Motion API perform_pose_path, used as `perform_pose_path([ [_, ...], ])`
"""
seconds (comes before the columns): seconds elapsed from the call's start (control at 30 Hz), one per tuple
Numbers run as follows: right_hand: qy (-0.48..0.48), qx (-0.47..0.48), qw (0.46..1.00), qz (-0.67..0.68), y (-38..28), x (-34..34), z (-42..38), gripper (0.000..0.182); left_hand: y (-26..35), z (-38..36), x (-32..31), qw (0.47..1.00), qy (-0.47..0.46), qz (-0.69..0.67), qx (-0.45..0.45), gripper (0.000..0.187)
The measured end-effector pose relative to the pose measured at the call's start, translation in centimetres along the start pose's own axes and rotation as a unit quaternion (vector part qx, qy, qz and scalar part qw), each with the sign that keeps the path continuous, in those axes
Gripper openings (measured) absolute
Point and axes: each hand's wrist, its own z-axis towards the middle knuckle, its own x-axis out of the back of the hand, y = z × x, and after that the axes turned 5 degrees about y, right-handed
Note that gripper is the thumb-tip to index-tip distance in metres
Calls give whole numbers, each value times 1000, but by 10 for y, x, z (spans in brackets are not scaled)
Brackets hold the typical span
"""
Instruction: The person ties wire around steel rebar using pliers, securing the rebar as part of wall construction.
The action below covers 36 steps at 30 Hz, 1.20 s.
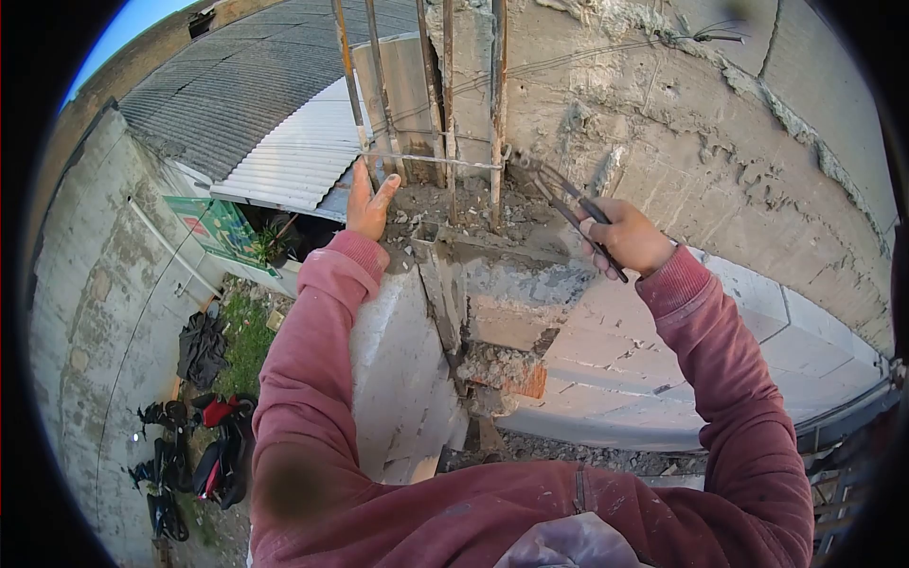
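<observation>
My right hand [632,239] is closed around the handles of a pair of metal pincers [559,186]. Their jaws lie close to the right end of a thin horizontal steel tie [431,161], beside an upright rebar [497,114]; whether they grip anything is too small to tell. At the tie's left end, my left hand [367,201] is raised with thumb and fingers apart, by the base of another rusty rebar [348,76]. Several upright bars rise from the rough concrete top of the column [445,237], which is strewn with rubble.
A rough mortared wall [682,123] rises on the right, above pale blocks [644,350]. Corrugated roofing [284,142] lies to the left. Far below stand motorcycles [222,454] near a grey wall [95,312]. Loose wire ends [720,38] stick out at the upper right.
</observation>
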Motion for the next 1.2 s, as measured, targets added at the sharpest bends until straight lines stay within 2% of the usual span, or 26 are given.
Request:
perform_pose_path([
  [0.07,47,105,977,177,-43,5,-7,19,0,-2,-4,999,39,-31,-14,72],
  [0.1,116,163,963,179,-61,8,-17,18,1,-4,-7,997,59,-45,-21,70],
  [0.17,181,268,924,205,-68,14,-33,16,8,4,-4,990,74,-122,-26,60],
  [0.2,223,284,907,217,-63,11,-45,20,7,14,4,988,64,-140,-22,57],
  [0.23,210,294,903,233,-50,10,-57,25,9,23,12,986,56,-158,-17,55],
  [0.27,197,290,896,273,-31,7,-66,28,18,33,21,983,78,-164,30,45],
  [0.37,227,195,920,251,39,-6,-98,26,27,48,33,989,-49,-108,89,36],
  [0.4,226,166,932,229,62,-11,-110,25,25,51,28,994,-51,-69,75,31],
  [0.5,198,63,969,135,106,-20,-148,26,10,61,23,992,-65,-66,90,38],
  [0.53,186,39,975,118,118,-22,-160,26,4,61,20,991,-59,-90,80,34],
  [0.63,188,-39,977,90,134,-32,-191,24,-24,48,12,997,-28,5,-78,30],
  [0.73,193,-58,975,94,145,-39,-207,24,-25,43,13,996,-38,38,-77,27],
  [0.83,202,-64,973,87,144,-44,-214,25,-19,44,11,982,11,124,-145,28],
  [0.97,200,-69,974,86,135,-46,-217,24,2,38,22,937,-9,297,-182,48],
  [1.07,191,-69,976,77,128,-46,-219,24,-12,43,28,929,-37,293,-223,59],
  [1.2,177,-60,980,65,128,-48,-223,24,-3,42,29,923,-32,322,-209,58],
])
